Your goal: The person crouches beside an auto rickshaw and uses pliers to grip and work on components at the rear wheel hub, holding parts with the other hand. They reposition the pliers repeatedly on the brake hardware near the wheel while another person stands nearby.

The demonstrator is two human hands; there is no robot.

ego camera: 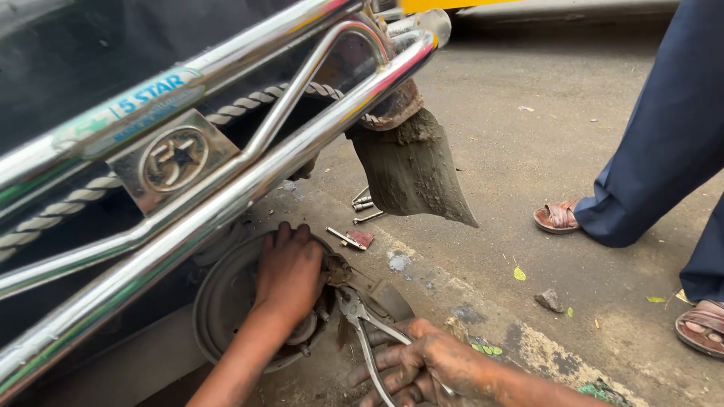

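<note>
Left hand (289, 270) is lying flat, fingers pressed together, on the brake hub (226, 298). Just right of it, the right hand (422, 369) is squeezing the handles of pliers (362, 324), whose nose is biting at the hub's edge. Beyond both hands, small tools (351, 237) are lying under a muddy flap (411, 169); a bystander's sandal (556, 217) is standing farther right.

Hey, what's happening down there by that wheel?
A person crouched beside a vehicle is working on a round brake hub low under its chrome guard rails. The left hand presses flat on the hub, while the right hand grips a pair of pliers whose tip meets the hub's edge. Small tools lie on the pavement near a muddy flap. Another person in sandals stands close by.
</note>
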